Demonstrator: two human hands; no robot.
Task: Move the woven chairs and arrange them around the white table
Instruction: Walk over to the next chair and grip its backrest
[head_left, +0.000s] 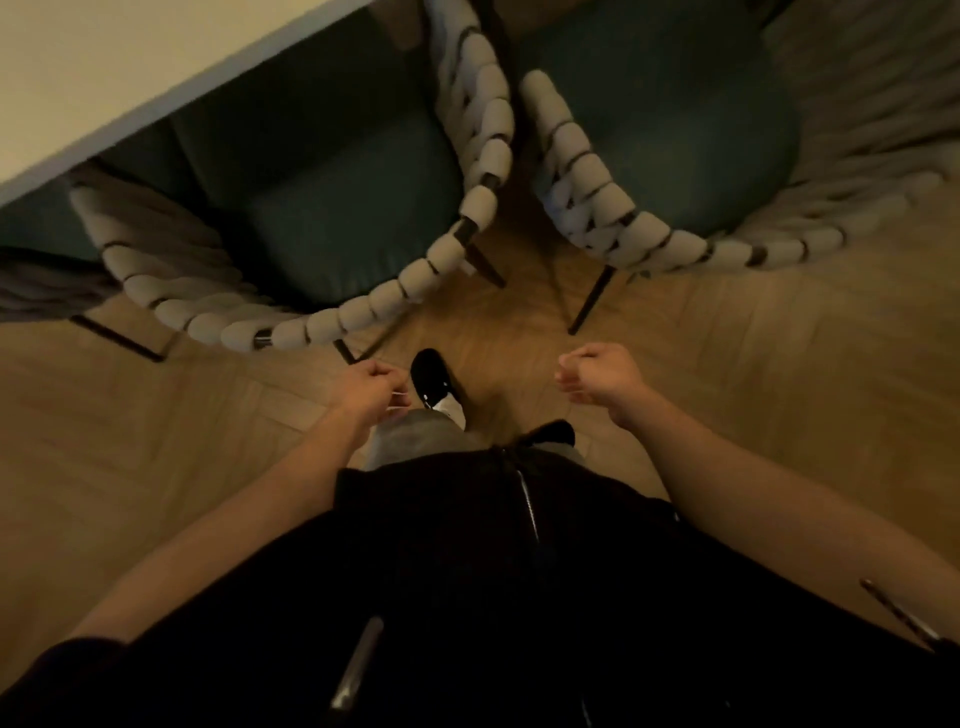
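Two woven chairs: left chair (291, 249) tucked at white table (130, 73), right chair (649, 171) beside it. Our left hand (371, 387) and right hand (597, 379) curled, holding nothing. We should grip the backrest rim two-handed.

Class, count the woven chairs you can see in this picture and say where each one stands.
2. One woven chair is tucked partly under the white table; the other stands beside it, right. More may be out of view.

Wood floor (779, 395): two woven chairs (332, 317) (613, 208), shoe (434, 379).
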